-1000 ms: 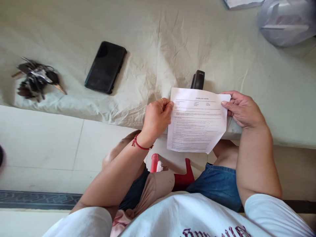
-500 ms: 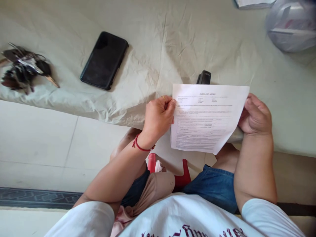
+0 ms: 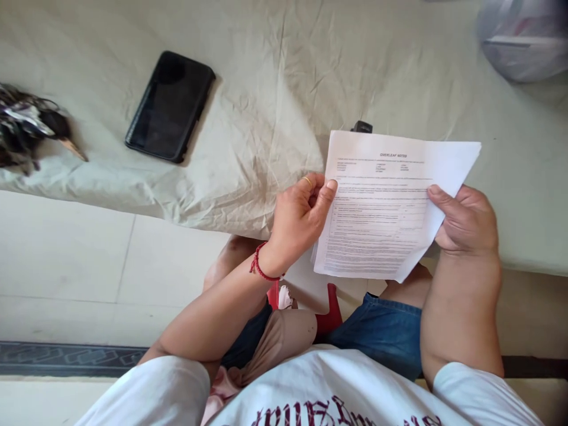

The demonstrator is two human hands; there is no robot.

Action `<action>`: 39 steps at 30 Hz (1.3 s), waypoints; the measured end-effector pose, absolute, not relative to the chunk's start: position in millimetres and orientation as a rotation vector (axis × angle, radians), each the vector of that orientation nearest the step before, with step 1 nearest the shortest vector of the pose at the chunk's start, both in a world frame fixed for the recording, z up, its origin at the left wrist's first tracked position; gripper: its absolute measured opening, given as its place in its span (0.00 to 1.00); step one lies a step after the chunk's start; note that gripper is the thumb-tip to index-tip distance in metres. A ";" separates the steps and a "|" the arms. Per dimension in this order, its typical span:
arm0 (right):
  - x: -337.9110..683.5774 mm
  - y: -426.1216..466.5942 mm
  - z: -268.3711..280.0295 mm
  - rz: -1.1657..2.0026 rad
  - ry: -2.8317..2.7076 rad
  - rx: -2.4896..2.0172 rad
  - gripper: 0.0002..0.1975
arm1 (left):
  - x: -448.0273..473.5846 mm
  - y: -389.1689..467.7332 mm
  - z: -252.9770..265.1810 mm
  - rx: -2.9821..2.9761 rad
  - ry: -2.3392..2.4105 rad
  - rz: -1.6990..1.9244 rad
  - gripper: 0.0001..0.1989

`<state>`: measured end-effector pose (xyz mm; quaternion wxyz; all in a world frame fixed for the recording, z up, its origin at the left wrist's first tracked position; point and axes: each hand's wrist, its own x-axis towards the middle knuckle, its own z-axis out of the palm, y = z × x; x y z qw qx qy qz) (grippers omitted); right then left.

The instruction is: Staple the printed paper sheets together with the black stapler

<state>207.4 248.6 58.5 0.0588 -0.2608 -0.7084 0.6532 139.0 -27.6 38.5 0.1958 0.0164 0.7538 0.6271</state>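
Note:
A thin stack of printed sheets (image 3: pixel 377 219), its top page headed "OVERLEAF NOTES", is held between my two hands over the table's front edge. My left hand (image 3: pixel 304 210) grips the left edge, thumb on top and fingers underneath. At the right side, my right hand (image 3: pixel 468 219) pinches the paper with its thumb on the printed face, and the sheets curve there. Just past the top edge of the pages, the end of a black object (image 3: pixel 362 126) shows; the papers hide the rest of it.
On the cloth-covered table (image 3: pixel 248 89) lie a black phone (image 3: pixel 171 106) and, at far left, a bunch of keys (image 3: pixel 31 127). A translucent plastic container or bag (image 3: pixel 523 41) stands at the far right. A red stool-like object (image 3: pixel 329 313) shows below, between my legs.
The papers have moved right and slightly up in view. My right thumb has come onto the printed face. More of the black object is covered, and the view has shifted a little.

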 end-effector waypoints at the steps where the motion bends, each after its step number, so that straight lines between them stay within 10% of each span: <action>1: 210.9 247.1 60.1 1.968 -2.119 -0.836 0.17 | 140.1 -28.6 38.5 0.075 2.063 1.756 0.15; 39: 332.3 175.8 36.8 2.088 -1.868 -1.258 0.23 | 266.2 -89.2 -3.8 -0.501 0.724 1.869 0.29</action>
